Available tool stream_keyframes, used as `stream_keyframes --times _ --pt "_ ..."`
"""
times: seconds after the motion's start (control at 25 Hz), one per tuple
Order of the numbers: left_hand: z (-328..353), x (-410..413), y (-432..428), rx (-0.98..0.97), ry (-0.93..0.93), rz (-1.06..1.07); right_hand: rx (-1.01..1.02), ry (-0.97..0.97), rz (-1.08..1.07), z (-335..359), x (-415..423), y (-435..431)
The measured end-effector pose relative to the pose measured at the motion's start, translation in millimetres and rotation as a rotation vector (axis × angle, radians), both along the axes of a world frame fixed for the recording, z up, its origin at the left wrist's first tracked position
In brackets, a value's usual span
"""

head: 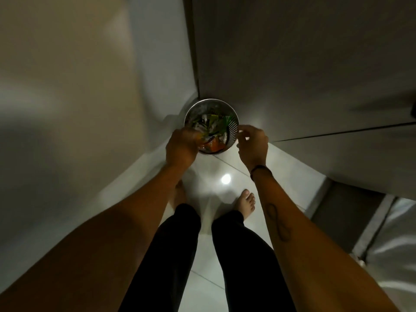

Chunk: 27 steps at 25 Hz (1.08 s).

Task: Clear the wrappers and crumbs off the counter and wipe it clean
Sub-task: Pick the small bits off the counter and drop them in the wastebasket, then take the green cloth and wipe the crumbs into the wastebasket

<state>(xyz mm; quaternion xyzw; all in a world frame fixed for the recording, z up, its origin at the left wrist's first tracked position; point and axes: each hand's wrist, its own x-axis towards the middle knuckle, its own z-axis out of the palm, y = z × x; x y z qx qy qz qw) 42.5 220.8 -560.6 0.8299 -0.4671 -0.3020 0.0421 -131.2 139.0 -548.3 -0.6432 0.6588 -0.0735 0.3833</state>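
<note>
Glossy floor tiles [209,273] carry a metal bin [211,104] at frame centre; wrappers [210,129] fill it. Left hand [181,148], curled, drops some; right hand [253,144] hovers, fingers [242,134] loosely spread, empty.

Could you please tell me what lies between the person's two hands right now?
In the head view, the near rim of the metal bin, with wrappers inside, lies between the left hand and right hand.
</note>
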Motion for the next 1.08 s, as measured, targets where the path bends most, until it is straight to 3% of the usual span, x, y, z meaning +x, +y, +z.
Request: stream_keyframes --times 0.16,0.28,0.44,0.6,0.76,0.92,1.08 --pt "74.3 -7.5 34.1 -0.150 0.044 0.049 0.028 -0.072 -0.077 69.4 -21.1 15.3" --pt "139.6 -25.2 40.2 -0.210 0.050 0.042 -0.079 -0.112 -0.003 142.8 -20.4 24.7" --pt "241.4 -53.5 19.6 -0.530 -0.015 -0.102 -0.482 -0.129 0.122 255.2 -24.3 18.3" --pt "342.2 -76.5 -22.1 -0.903 -0.089 -0.213 -0.869 -0.233 0.086 360.5 -46.4 -3.5" --pt "414.0 -90.8 -77.5 -0.880 -0.175 -0.300 -0.950 -0.132 0.050 423.9 -66.6 -30.5" --pt "451.3 -100.8 -124.6 -0.786 -0.260 -0.374 -0.808 0.156 0.055 458.9 -76.6 -59.3" --pt "465.2 -111.1 -158.2 -0.768 -0.312 -0.411 -0.763 0.230 0.026 475.5 -101.1 -87.4"
